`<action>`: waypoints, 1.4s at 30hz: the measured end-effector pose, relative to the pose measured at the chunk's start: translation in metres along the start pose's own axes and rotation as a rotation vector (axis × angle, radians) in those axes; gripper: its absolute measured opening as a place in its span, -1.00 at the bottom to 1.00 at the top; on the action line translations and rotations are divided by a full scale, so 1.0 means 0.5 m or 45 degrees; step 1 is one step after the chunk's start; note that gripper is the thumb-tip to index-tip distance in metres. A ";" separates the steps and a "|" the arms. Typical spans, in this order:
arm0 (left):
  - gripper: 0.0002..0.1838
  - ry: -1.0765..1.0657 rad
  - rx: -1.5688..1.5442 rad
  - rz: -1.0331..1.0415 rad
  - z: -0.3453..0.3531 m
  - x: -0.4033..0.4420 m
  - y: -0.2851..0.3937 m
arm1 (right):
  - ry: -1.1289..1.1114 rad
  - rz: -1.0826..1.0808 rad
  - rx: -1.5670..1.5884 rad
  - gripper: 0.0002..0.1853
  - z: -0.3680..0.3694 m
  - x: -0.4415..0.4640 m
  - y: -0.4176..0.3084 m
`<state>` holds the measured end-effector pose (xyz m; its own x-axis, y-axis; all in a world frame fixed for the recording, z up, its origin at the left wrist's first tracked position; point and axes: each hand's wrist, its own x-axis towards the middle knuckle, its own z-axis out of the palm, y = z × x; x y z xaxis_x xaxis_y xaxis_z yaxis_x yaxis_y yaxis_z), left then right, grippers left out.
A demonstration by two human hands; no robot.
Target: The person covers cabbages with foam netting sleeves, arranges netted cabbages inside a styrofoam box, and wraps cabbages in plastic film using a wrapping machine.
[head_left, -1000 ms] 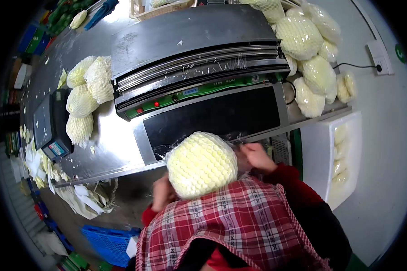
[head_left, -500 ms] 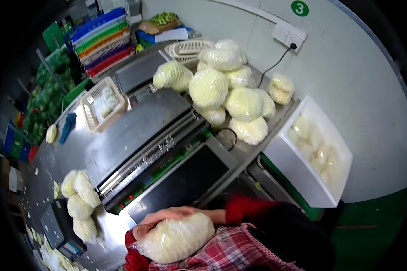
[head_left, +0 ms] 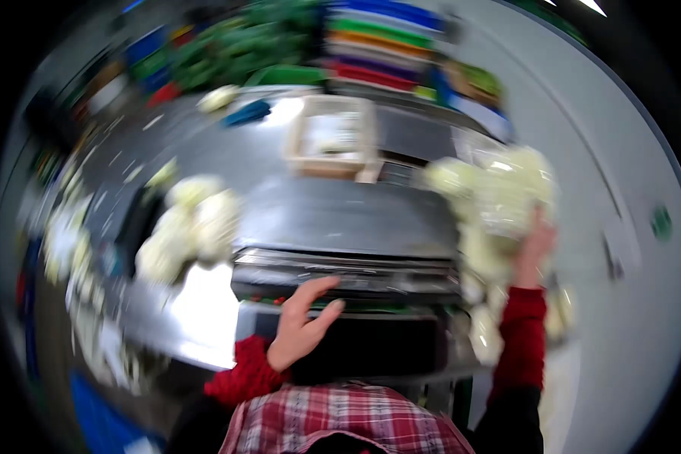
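My left hand (head_left: 303, 324), its thumb and fingers apart and holding nothing, hovers over the front of the wrapping machine (head_left: 348, 272). Stretched forward at the right, my right hand (head_left: 536, 246) touches a plastic-wrapped pale vegetable (head_left: 507, 197) on the pile; its fingers are blurred and I cannot tell how firmly they hold it. More wrapped vegetables (head_left: 486, 333) lie beneath and nearer to me. Several net-covered vegetables (head_left: 216, 223) sit together on the metal table at the left.
A beige basket (head_left: 299, 140) stands behind the machine. Stacked coloured crates (head_left: 382, 45) are at the back, beside green produce (head_left: 257, 38). A dark scale (head_left: 132, 227) is at the left. Vegetable scraps (head_left: 68, 234) lie along the left edge. A white wall (head_left: 605, 151) runs along the right.
The wrapped vegetable that was between my hands by the apron has left them. My right hand has reached out to the pile, and my left hand has moved over the machine. The view has turned.
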<state>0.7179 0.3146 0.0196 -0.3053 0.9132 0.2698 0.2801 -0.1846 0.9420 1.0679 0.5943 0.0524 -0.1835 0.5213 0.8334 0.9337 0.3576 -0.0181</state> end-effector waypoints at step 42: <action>-0.48 0.770 -1.107 -0.193 -0.463 0.178 -0.111 | -1.132 0.251 1.681 -0.26 0.001 -0.030 -0.509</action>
<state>0.4643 0.3221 0.0378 -0.7499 0.6607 -0.0330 -0.4708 -0.4980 0.7283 0.8329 0.4957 0.0441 -0.6503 0.7333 0.1987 0.1432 0.3752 -0.9158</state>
